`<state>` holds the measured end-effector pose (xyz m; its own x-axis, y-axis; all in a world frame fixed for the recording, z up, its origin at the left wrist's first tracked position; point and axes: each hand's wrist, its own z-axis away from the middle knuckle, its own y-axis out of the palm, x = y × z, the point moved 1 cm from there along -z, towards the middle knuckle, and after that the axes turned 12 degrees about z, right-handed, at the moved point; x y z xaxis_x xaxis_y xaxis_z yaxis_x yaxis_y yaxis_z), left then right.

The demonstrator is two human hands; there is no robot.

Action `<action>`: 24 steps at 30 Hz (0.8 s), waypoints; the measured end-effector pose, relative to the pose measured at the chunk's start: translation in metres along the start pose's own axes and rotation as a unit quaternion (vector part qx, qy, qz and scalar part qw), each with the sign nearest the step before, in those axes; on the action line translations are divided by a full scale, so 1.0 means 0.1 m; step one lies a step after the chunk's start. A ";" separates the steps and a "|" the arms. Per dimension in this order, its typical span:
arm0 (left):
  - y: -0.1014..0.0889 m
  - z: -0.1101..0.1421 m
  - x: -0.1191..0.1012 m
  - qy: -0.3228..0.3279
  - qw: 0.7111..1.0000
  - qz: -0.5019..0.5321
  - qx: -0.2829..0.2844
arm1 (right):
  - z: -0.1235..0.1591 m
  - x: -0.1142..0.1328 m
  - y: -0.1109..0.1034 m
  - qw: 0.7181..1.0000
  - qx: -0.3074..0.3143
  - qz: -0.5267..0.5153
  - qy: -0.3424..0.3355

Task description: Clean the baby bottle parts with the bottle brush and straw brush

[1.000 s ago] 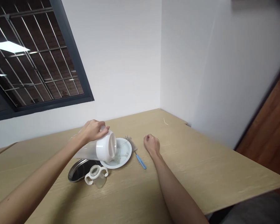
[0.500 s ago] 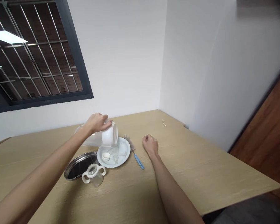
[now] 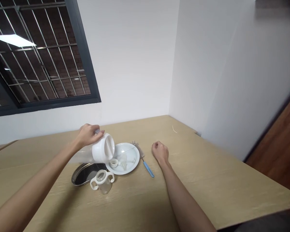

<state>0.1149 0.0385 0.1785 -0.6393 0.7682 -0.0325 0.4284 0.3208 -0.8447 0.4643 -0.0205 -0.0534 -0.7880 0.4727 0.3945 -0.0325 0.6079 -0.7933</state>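
Observation:
My left hand [image 3: 89, 134] grips the handle of a clear pitcher with a white lid [image 3: 103, 149]. The pitcher is tipped on its side, lid facing right, over the dark metal tray [image 3: 73, 180] and the left edge of a white plate [image 3: 131, 168]. In the plate lie a white ring [image 3: 114, 163], a clear nipple-like piece [image 3: 123, 162] and a thin straw-like line. A clear baby bottle with two white handles [image 3: 104, 184] stands upright in front. My right hand [image 3: 160, 151] rests on the table, fingers curled, with nothing visible in it.
A bottle brush with a blue handle [image 3: 148, 169] lies between the plate and my right hand. A thin bent strip [image 3: 174, 129] is near the back right of the wooden table [image 3: 203, 180]. Walls and a barred window [image 3: 48, 54] stand behind.
The tilted pitcher has moved left and lower, away from above the plate's middle, and its lid faces me more. The whole view has shifted slightly. My right hand stays in place.

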 end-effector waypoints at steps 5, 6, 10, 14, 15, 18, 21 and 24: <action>0.23 -0.24 -0.39 0.077 0.995 0.065 -0.001 | -0.01 0.00 0.00 1.000 -0.002 0.008 -0.004; 0.27 -0.29 -0.46 0.087 0.994 0.069 -0.002 | -0.01 0.00 0.00 1.000 -0.001 0.009 -0.004; 0.35 -0.47 -0.56 0.100 0.993 0.059 -0.013 | -0.01 0.00 0.01 1.000 0.001 0.013 -0.006; 0.32 -0.49 -0.35 0.071 0.996 0.046 -0.030 | -0.01 -0.02 0.02 1.000 0.004 0.014 -0.001; 0.30 -0.47 -0.26 0.065 0.996 0.050 -0.043 | -0.01 -0.02 0.03 1.000 0.004 0.013 0.000; 0.20 -0.32 0.06 0.033 0.992 0.068 -0.105 | -0.01 -0.02 0.03 1.000 0.005 0.012 0.001; 0.02 -0.05 0.36 -0.047 0.979 0.076 -0.183 | -0.01 -0.02 0.02 1.000 0.003 0.012 0.000; -0.22 0.36 0.63 -0.166 0.939 0.098 -0.286 | 0.00 -0.02 0.02 1.000 0.004 0.017 0.004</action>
<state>0.0425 0.0601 0.1756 -0.6351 0.6593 -0.4026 0.7710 0.5089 -0.3828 0.4660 -0.0198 -0.0556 -0.7842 0.4978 0.3705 -0.0105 0.5863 -0.8100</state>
